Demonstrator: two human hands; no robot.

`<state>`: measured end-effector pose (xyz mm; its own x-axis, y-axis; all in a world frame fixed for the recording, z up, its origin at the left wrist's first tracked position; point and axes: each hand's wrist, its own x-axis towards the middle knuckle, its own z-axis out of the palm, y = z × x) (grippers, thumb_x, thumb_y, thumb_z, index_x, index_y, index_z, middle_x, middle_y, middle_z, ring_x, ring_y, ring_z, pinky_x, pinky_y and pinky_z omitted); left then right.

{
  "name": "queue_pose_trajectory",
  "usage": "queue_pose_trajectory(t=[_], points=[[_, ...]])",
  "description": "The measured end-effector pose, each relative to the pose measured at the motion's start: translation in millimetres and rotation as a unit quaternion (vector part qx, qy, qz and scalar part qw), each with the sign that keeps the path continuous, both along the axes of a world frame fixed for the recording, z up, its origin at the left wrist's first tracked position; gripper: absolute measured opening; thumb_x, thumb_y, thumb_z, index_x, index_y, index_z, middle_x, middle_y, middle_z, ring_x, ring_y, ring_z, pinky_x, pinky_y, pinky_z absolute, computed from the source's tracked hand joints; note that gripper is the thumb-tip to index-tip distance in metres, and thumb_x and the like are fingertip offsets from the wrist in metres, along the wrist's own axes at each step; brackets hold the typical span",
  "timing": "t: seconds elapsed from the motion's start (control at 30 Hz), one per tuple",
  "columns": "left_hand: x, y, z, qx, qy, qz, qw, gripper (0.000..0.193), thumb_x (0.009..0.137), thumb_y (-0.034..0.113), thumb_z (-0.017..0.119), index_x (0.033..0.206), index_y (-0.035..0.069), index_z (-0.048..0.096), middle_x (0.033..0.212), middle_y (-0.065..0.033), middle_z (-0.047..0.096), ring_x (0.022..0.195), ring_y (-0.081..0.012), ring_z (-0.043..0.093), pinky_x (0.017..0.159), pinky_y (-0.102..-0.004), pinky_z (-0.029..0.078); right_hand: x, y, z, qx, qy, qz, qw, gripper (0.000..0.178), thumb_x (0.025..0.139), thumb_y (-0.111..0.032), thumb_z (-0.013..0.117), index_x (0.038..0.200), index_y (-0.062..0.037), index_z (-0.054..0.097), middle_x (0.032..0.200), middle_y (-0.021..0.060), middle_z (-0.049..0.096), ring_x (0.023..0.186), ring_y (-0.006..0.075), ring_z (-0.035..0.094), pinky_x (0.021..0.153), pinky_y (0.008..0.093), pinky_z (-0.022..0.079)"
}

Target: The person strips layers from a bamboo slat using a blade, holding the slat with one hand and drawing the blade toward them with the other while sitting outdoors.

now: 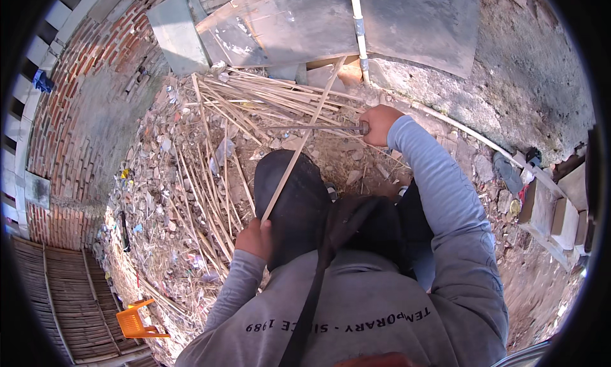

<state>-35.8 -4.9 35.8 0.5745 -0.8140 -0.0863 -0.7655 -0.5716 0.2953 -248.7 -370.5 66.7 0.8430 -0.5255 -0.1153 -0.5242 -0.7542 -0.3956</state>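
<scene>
My left hand [254,238] is closed round the lower end of a long, pale bamboo strip [291,165]. The strip slants up and away to the right, passing over my dark-clad left knee [286,189]. My right hand [382,123] grips the handle of a long, thin, dark bladed tool [318,127]. Its blade points left and crosses the strip beyond the knee. Whether it is a knife or a saw, and whether it touches the strip, I cannot tell. Many similar strips [273,93] lie heaped on the ground ahead, with more strips [203,195] to the left.
Grey boards [420,23] lean on the far wall beside a white upright pipe [358,29]. Another pipe [464,127] runs along the wall's foot. Rubble covers the ground. An orange plastic chair [137,320] stands lower left; wooden blocks [560,220] sit at right.
</scene>
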Motion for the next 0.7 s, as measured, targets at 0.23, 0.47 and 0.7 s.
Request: queue_pose_trajectory(t=[0.23, 0.47, 0.7], points=[[2.1, 0.2, -5.3, -0.041, -0.003, 0.003, 0.999, 0.041, 0.099, 0.038, 0.039, 0.083, 0.002, 0.052, 0.068, -0.0262, 0.058, 0.069, -0.0482, 0.058, 0.061, -0.0550, 0.043, 12.4, 10.7, -8.9, -0.012, -0.056, 0.000, 0.998, 0.023, 0.070, -0.023, 0.065, 0.085, -0.0057, 0.064, 0.080, 0.0171, 0.066, 0.080, 0.0368, 0.065, 0.075, 0.0445, 0.052], [3.5, 0.1, -3.9, -0.011, 0.008, 0.007, 1.000, 0.037, 0.097, 0.036, 0.044, 0.091, 0.002, 0.057, 0.076, -0.0269, 0.063, 0.073, -0.0474, 0.062, 0.068, -0.0561, 0.048, 10.0, 20.3, 10.0, -0.028, -0.009, 0.022, 0.999, 0.025, 0.071, -0.023, 0.067, 0.091, -0.0082, 0.067, 0.085, 0.0157, 0.068, 0.086, 0.0346, 0.065, 0.080, 0.0435, 0.052], [5.2, 0.2, -2.7, -0.018, 0.006, -0.004, 1.000, 0.038, 0.097, 0.037, 0.043, 0.091, 0.002, 0.056, 0.073, -0.0264, 0.062, 0.071, -0.0476, 0.061, 0.066, -0.0561, 0.047, 10.3, 16.8, 1.6, -0.036, -0.038, 0.024, 0.998, 0.027, 0.072, -0.025, 0.069, 0.093, -0.0089, 0.066, 0.083, 0.0151, 0.068, 0.085, 0.0352, 0.065, 0.078, 0.0451, 0.052]])
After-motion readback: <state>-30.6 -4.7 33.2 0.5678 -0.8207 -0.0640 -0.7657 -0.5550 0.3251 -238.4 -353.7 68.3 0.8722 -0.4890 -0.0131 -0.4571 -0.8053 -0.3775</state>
